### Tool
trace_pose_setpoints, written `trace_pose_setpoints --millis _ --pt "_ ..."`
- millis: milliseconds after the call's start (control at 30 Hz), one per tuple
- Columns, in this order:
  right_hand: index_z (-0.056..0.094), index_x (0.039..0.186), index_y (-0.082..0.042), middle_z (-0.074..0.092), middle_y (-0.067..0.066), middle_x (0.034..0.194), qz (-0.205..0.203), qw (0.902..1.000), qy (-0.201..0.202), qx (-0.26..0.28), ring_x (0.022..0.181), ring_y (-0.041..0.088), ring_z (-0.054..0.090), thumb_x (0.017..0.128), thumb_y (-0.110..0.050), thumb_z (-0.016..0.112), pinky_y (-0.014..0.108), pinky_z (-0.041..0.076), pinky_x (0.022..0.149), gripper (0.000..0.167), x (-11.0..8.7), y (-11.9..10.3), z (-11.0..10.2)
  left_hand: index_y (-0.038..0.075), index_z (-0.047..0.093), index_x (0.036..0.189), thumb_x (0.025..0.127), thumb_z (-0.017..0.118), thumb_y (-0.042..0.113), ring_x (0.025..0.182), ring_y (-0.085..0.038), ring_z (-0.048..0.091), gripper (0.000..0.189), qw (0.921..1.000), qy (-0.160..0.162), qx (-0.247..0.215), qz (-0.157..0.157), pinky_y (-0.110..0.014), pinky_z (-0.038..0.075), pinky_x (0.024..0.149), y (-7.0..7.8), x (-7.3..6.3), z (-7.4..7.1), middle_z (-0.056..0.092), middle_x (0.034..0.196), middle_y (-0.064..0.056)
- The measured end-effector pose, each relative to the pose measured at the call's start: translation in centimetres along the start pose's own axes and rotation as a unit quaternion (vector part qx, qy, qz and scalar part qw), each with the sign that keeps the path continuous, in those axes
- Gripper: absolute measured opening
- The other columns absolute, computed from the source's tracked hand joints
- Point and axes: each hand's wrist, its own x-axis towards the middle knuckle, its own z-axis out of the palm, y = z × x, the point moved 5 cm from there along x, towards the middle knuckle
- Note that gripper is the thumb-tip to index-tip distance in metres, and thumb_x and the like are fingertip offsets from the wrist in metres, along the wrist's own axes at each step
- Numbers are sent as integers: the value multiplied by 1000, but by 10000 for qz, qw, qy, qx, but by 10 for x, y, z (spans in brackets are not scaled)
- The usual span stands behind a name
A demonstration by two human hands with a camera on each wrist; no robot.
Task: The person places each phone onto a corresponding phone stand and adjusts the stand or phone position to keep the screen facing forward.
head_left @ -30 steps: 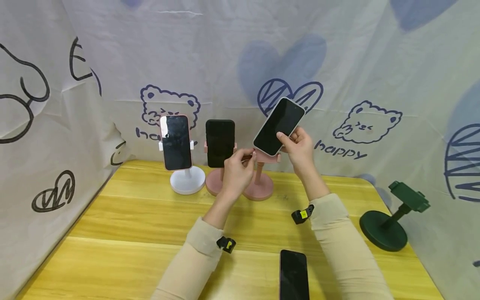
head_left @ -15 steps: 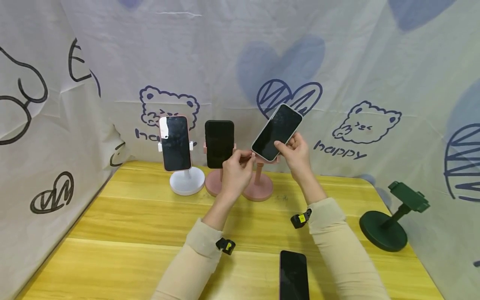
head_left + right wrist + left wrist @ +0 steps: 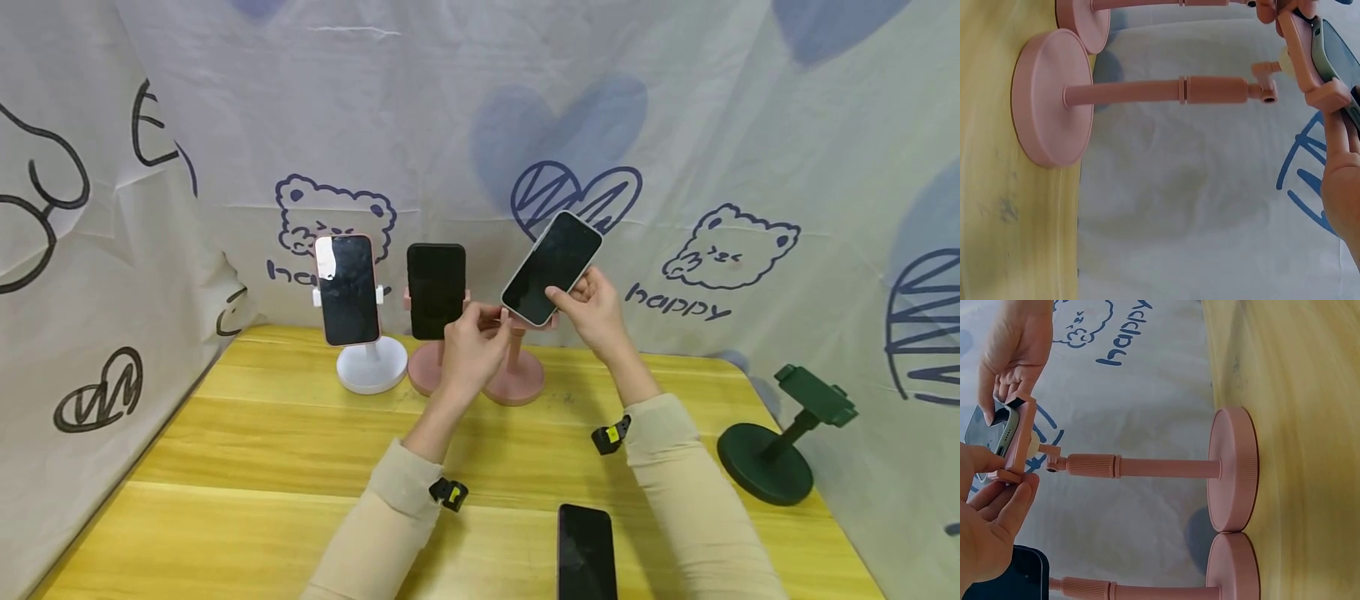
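Note:
My right hand [image 3: 596, 317] holds a light-rimmed smartphone [image 3: 552, 267] by its lower right side, thumb on the dark screen. The phone leans to the right, its lower end at the clamp [image 3: 1022, 437] of a pink phone stand [image 3: 517, 379]. With thumb and fingers, my left hand [image 3: 474, 354] pinches the clamp's left end. In the left wrist view, the phone's bottom edge lies between the clamp's two end grips. The stand's upright pole [image 3: 1210, 90] and round base show in the right wrist view, where my right hand's fingers reach behind the clamp.
To the left, a second pink stand [image 3: 425, 371] bears a black phone [image 3: 437, 292], beside a white stand [image 3: 371, 367] with a pink-rimmed phone [image 3: 348, 292]. Another phone [image 3: 586, 554] lies at the table's front. A green stand [image 3: 767, 462] is at the right.
My right hand has brought the phone a little down into the pink clamp, most of it in the first half second. The left hand stays at the clamp's left end.

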Motion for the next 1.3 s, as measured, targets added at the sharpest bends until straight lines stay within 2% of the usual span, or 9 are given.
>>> trace_pose_setpoints --millis 200,367,567,667,900,1100,1300 --pt "50 136 8 68 30 124 118 9994 -210 -231 96 8 74 97 2 70 26 62 83 44 2 -3 -3 0 69 107 99 71 14 92 -23 77 17 9991 -87 407 63 -33 63 83 3 2 -2 77 102 -14" --pt "51 136 6 68 30 124 241 9986 -304 -367 95 8 74 96 0 72 26 62 83 46 4 -3 -6 -1 70 106 99 70 15 90 -24 77 17 9985 -78 529 110 -35 64 81 6 2 -4 77 101 -14" --pt "50 137 8 68 31 124 194 9984 -418 -338 93 8 74 96 4 71 27 62 82 46 5 -4 -7 -1 70 107 100 70 15 89 -24 77 18 9980 -75 608 146 -36 64 81 6 1 -4 77 101 -14" --pt "49 136 8 71 25 119 171 9983 -449 -326 91 7 74 96 5 70 26 62 80 46 6 -5 -8 -1 70 107 100 70 16 89 -23 76 18 9979 -81 616 163 -35 64 80 6 1 -5 77 102 -14" --pt "50 137 10 75 1 104 150 9978 -564 -311 87 8 74 94 6 71 25 62 78 48 7 -7 -9 -2 71 106 99 71 12 87 -25 77 15 9985 15 475 257 -34 64 79 5 0 -8 77 100 -15" --pt "51 135 11 75 -4 99 60 9970 -658 -402 85 8 74 93 8 71 23 61 75 46 8 -9 -9 -3 72 108 99 72 10 87 -26 77 16 9988 -14 418 273 -33 64 80 6 1 -10 77 102 -16" --pt "52 131 11 75 -4 94 153 9952 -776 -575 81 8 73 93 7 72 21 59 69 43 9 -10 -9 -4 72 112 99 72 7 88 -25 76 17 9987 -72 450 224 -35 64 80 6 -1 -10 77 102 -16"
